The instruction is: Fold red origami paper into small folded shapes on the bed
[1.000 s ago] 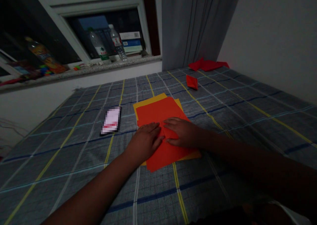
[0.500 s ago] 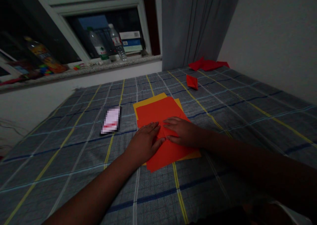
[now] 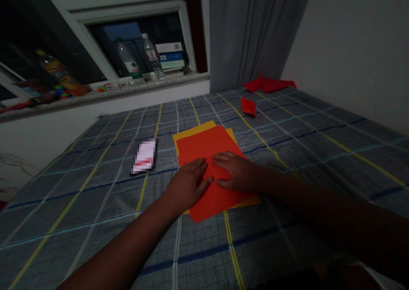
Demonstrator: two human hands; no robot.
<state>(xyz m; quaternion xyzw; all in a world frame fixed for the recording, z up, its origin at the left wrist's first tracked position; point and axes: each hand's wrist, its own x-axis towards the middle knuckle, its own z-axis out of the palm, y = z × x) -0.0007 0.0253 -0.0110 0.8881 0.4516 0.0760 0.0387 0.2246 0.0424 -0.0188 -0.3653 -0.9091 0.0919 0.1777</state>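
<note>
Cloth (image 3: 287, 132) in grey plaid, with yellow, white, light blue and navy lines, covers the wide surface, which runs back to a pale wall (image 3: 351, 55) and a grey curtain (image 3: 258, 30). The room is dim and the window (image 3: 124, 13) dark. Near the middle of the cloth, orange-red sheets (image 3: 204, 143) lie over yellow sheets (image 3: 194, 131), and a small folded red paper (image 3: 221, 173) sits on top, partly hidden by the hands. The left hand (image 3: 188, 181) and right hand (image 3: 236, 170) lie open on it, fingers stretched toward each other. A phone (image 3: 143, 157) lies to the left, its screen blurred into blocks. Farther back are a red folded piece (image 3: 248, 107) and more red paper (image 3: 271, 84).

On the windowsill (image 3: 110, 95), a green-capped bottle (image 3: 130, 63) has a white and green label, a white-capped bottle (image 3: 153, 58) a red and white one, and an orange bottle (image 3: 60, 73) leans farther left. Their lettering is too small to read. A barcode marks the top of a stack of books or boxes (image 3: 171, 58).
</note>
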